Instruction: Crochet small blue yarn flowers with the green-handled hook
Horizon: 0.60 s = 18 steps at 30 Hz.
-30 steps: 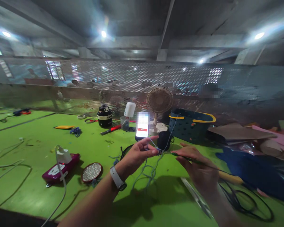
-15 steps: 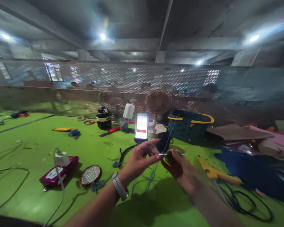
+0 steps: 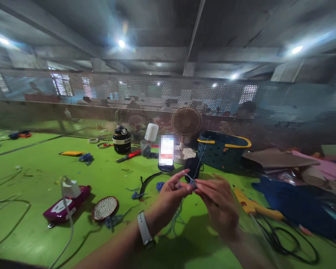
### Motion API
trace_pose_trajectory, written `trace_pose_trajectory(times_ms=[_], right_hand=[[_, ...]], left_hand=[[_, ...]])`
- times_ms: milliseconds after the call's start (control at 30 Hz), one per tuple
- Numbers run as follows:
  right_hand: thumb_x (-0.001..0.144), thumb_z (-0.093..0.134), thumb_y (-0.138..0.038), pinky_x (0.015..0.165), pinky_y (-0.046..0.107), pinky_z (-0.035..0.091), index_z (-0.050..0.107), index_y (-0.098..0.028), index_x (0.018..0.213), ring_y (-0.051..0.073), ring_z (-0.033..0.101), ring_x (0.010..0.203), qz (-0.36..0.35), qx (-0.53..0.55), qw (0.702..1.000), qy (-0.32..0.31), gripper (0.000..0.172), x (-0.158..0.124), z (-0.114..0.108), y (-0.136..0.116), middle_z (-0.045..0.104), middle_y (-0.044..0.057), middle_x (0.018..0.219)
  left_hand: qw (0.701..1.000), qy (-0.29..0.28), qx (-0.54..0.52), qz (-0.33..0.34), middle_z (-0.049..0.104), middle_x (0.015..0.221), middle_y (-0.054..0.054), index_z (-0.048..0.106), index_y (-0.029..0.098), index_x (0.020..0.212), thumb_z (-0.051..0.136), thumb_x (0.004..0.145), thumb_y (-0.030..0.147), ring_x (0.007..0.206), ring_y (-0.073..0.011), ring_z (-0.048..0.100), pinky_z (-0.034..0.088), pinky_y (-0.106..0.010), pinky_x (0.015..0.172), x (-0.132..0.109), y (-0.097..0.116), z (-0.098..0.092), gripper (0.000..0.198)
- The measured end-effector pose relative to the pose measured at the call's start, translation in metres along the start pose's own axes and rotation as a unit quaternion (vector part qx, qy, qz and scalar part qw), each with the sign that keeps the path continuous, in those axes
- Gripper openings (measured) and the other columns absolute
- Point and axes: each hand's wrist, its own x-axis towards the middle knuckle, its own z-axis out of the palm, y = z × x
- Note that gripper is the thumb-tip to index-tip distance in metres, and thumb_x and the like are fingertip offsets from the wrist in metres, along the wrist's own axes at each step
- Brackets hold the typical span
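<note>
My left hand (image 3: 173,189) pinches a small piece of blue crochet work (image 3: 192,182) between thumb and fingertips. A strand of light blue yarn (image 3: 202,157) runs from the basket side down to this piece, near my raised left index finger. My right hand (image 3: 220,201) is closed, back of the hand upward, its fingertips pressed together at the right edge of the same piece. Any crochet hook is hidden by the fingers now. Loose pale yarn (image 3: 177,220) hangs below my hands. Behind them stands a phone (image 3: 166,151) with a lit screen.
A fan (image 3: 186,121) and a dark basket (image 3: 222,151) with yellow handles stand behind. Right lie a yellow glue gun (image 3: 257,207) and blue fabric (image 3: 294,205). Left are a purple power strip (image 3: 68,205), a round studded disc (image 3: 105,208) and a black jar (image 3: 122,141).
My right hand has turned over, its back now upward, and its fingertips have come to the blue piece. The green-handled hook seen in it earlier is out of sight. The view shifted slightly.
</note>
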Motion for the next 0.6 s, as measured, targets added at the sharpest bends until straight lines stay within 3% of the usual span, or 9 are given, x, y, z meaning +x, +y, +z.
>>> trace_pose_trajectory(times_ms=[200,600], right_hand=[[0.084,0.072,-0.025,0.087,0.042,0.050,0.074,-0.034,0.095,0.019,0.071,0.071,0.047,0.119,0.991,-0.030,0.014,0.011,-0.011,0.004,0.079,-0.002,0.084],[0.077,0.077,-0.023,0.097,0.047,0.046,0.077,-0.034,0.085,0.018,0.069,0.068,0.140,0.210,0.967,-0.021,0.013,0.014,-0.023,0.016,0.078,-0.004,0.078]], left_hand=[[0.994,-0.086,-0.011,-0.071,0.063,0.065,0.002,0.067,0.012,0.119,0.087,0.062,0.014,0.058,-0.0053,0.052,0.037,-0.021,0.064,0.008,0.018,-0.018,0.061],[0.991,-0.108,0.035,-0.078,0.059,0.071,0.001,0.066,0.013,0.121,0.083,0.064,0.014,0.064,-0.0074,0.049,0.034,-0.023,0.063,0.012,0.033,-0.028,0.059]])
